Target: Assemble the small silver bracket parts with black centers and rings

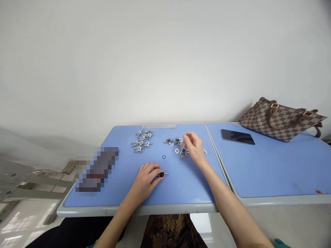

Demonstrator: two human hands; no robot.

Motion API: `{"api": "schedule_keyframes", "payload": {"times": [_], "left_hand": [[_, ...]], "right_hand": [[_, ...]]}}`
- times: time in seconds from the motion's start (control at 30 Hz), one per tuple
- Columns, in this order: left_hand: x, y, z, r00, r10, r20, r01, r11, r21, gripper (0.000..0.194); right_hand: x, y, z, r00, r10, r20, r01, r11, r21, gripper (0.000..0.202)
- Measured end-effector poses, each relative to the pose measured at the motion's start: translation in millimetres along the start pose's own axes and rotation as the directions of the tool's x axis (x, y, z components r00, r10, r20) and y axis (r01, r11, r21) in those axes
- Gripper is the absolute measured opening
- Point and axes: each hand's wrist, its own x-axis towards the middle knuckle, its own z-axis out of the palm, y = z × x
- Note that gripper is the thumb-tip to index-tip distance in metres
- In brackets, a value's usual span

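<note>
My left hand (147, 179) lies low on the blue tabletop, its thumb and fingers closed around a small metal fitting (162, 174) with a black round centre and a thin stem pointing right. Over the parts on the right, my right hand (194, 146) pinches a thin, light-coloured stick-like piece (182, 149) that slants downward; its exact kind is too small to tell. Beneath and beside that hand are several metal fittings (169, 141) with black centres and flat oval gaskets (177, 151). A black O-ring (163, 157) lies between the hands, with a tiny ball (166, 161) just below it.
Several metal fittings (143, 140) are heaped at the back left. A pixelated dark object (99, 168) is at the left edge. On the adjoining right table (271, 172) are a black phone (238, 136) and a checked handbag (279, 119), near the white wall.
</note>
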Motion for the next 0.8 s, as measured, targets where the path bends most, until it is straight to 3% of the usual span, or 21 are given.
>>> {"api": "schedule_keyframes", "payload": {"times": [0.23,0.33,0.47,0.53,0.67,0.8], "left_hand": [[-2.1,7.6,7.1,0.999,-0.022,0.024,0.024,0.996,-0.086,0.015],[-2.8,10.1,9.2,0.999,-0.038,0.018,0.04,0.995,-0.087,0.023],[-4.8,8.7,10.6,0.994,-0.105,0.003,0.105,0.991,-0.079,0.038],[-5.3,8.0,10.8,0.992,-0.13,0.004,0.129,0.988,-0.084,0.039],[-5.2,9.3,10.5,0.989,-0.143,0.034,0.145,0.985,-0.088,0.038],[-4.5,11.6,9.4,0.991,-0.123,0.043,0.127,0.988,-0.091,0.033]], "right_hand": [[5.6,0.0,-8.1,0.995,0.102,-0.01,-0.102,0.992,-0.076,0.021],[6.8,-5.2,-14.7,0.989,0.144,0.018,-0.136,0.964,-0.229,0.019],[5.1,-10.4,-21.0,0.952,0.262,0.161,-0.11,0.78,-0.616,0.015],[2.7,-9.9,-20.2,0.927,0.312,0.206,-0.059,0.666,-0.744,0.023],[-4.0,-8.0,-12.6,0.889,0.366,0.274,0.051,0.518,-0.854,0.04],[-9.1,-11.8,-5.3,0.871,0.39,0.299,0.118,0.424,-0.898,0.038]]}}
